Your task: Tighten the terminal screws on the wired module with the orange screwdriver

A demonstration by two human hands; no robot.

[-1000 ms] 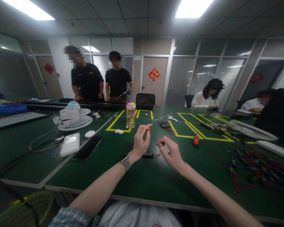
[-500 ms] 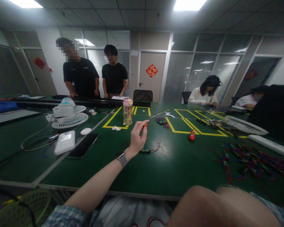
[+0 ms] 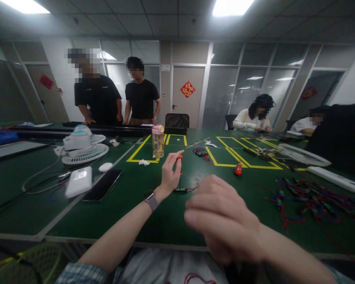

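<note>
1. Over the green table point(image 3: 154, 230), left hand point(image 3: 169, 174) pinches orange item point(image 3: 180, 157), fingers nearly closed, probably steadying it.
2. Circuit board point(image 3: 181, 190) lies nearby, presumably for reach.
3. Right hand point(image 3: 225, 217) curled, blurred; contents unclear.

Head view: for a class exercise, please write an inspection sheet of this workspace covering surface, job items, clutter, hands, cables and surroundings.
Surface: green table, with yellow tape outlines.
Job items: small circuit board on the table; orange item, partly hidden by fingers.
Clutter: white fan, black phone, pink-lidded bottle.
Hands: left hand holds the orange item; right hand raised nearer the camera, curled and blurred, contents unclear.
Cables: tangled red and blue wires at right.
Surroundings: two people in black shirts stand across the table; door behind.
</note>
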